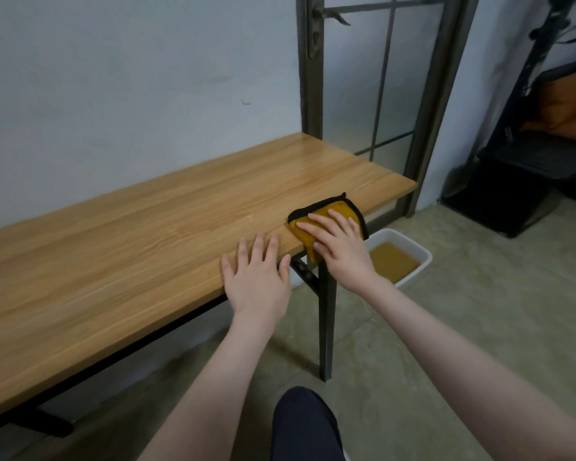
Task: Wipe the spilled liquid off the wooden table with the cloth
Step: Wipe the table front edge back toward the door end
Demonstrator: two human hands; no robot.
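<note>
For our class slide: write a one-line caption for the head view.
Right hand presses a yellow cloth at the table edge; left hand rests flat.

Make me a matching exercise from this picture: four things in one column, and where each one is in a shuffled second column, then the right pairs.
Things
1. cloth
2. left hand
3. right hand
4. white tub

Places
A. on the floor below the table's end, holding brownish liquid
B. flat on bare wood near the wooden table's front edge
C. at the table's front edge, one corner hanging over it
D. pressing down on the yellow fabric with straight fingers

Pairs: 1-C, 2-B, 3-D, 4-A
</note>
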